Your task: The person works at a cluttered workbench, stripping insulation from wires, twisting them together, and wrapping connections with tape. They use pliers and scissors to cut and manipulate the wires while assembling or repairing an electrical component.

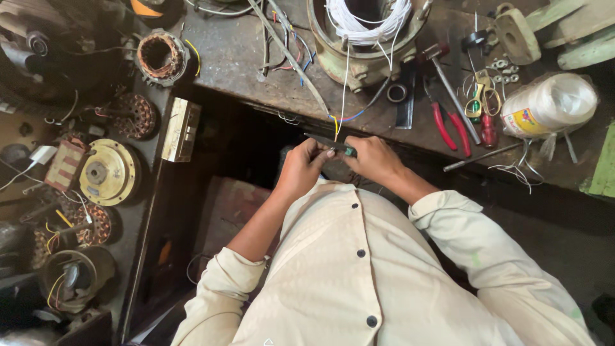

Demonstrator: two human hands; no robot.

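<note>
My left hand (301, 168) and my right hand (373, 159) meet at the near edge of a dark metal workbench (243, 61). Together they grip a slim dark tool with a green handle (333, 145), held level between them. A thin white wire (344, 83) runs down from the white winding (368, 19) in a round green motor housing (359, 54) to the tool. A yellow and a blue lead (346, 118) hang there too. My cream sleeves and shirt fill the lower frame.
Red-handled pliers (448, 125), a hammer (448, 80), yellow scissors (483, 99), a tape roll (396, 93), nuts and a white spool in plastic (551, 106) lie right of my hands. Copper-wound stators (160, 56), a brass disc (106, 172) and motor parts crowd the left.
</note>
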